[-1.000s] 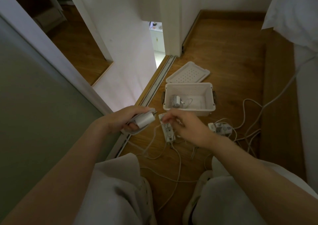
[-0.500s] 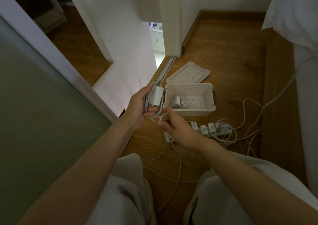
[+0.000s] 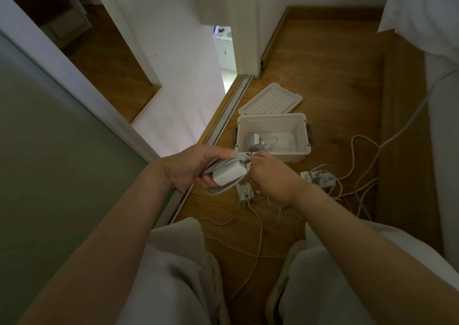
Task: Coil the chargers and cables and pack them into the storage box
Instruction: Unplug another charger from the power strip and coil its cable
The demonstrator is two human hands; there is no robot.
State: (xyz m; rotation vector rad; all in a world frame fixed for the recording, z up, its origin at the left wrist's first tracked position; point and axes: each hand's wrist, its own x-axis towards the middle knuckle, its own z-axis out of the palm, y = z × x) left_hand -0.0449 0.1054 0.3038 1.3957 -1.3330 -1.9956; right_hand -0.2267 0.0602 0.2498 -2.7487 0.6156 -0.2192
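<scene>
My left hand [image 3: 192, 167] grips a white charger brick [image 3: 229, 173] with its grey cable looped around it. My right hand [image 3: 269, 178] pinches the cable's end at the brick's far corner. Just beyond both hands, a white storage box [image 3: 301, 131] stands open on the wooden floor, with one coiled charger [image 3: 255, 140] inside at its left. Under my hands lies a white power strip [image 3: 244, 193]. More chargers on a second strip [image 3: 320, 176] lie to the right, among loose white cables [image 3: 357, 155].
The box's perforated lid [image 3: 270, 99] lies flat behind the box. A sliding-door track [image 3: 223, 123] and a white wall border the floor on the left. A bed frame [image 3: 407, 138] with white bedding stands on the right. My knees fill the bottom of the view.
My left hand lifted the charger toward the box, then came back down and turned it flat. My right hand has moved up from the power strip to the brick's cable end.
</scene>
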